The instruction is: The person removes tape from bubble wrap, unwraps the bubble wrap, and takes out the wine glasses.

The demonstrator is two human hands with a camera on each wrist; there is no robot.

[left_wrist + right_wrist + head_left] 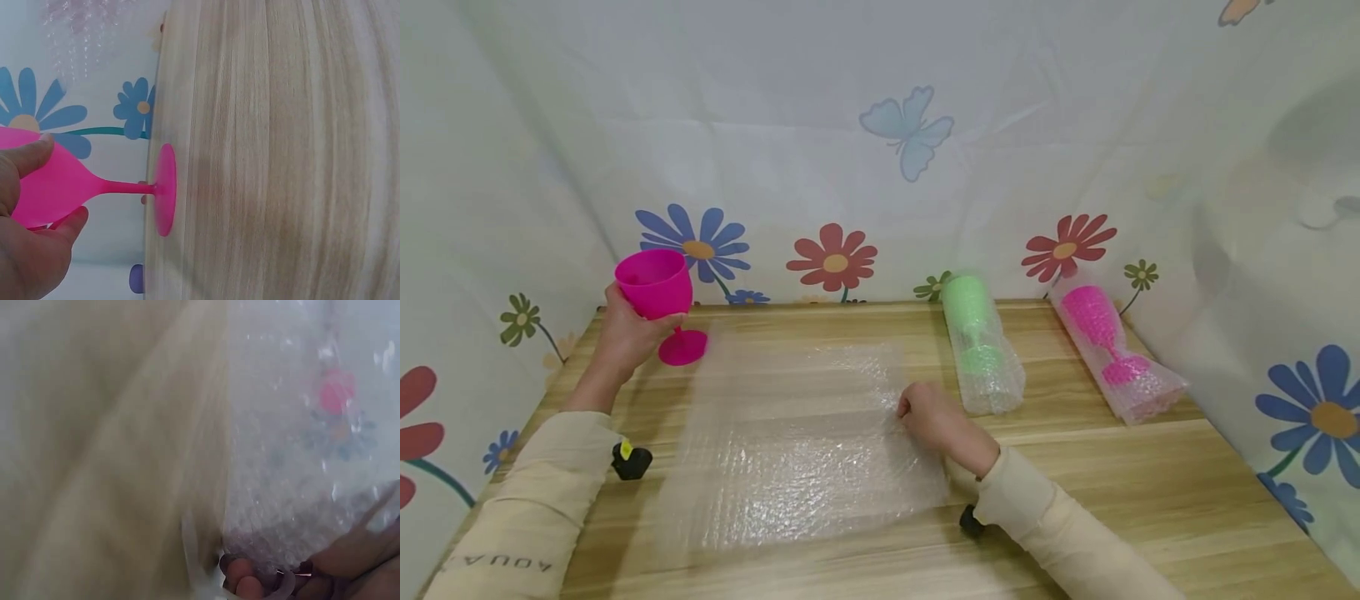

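Note:
My left hand grips a bright pink plastic goblet by its bowl, at the left side of the table. Upright in the head view, the goblet shows its thin stem and round foot, which is close over the wood. A clear sheet of bubble wrap covers the middle of the table. At that sheet's right edge, my right hand pinches the wrap with curled fingers. Wrap also fills much of the right wrist view, with fingertips at its lower edge.
Two wrapped goblets lie at the back right of the wooden table: a green goblet and a pink goblet, each in bubble wrap. A flower-printed curtain hangs behind the table and along its sides.

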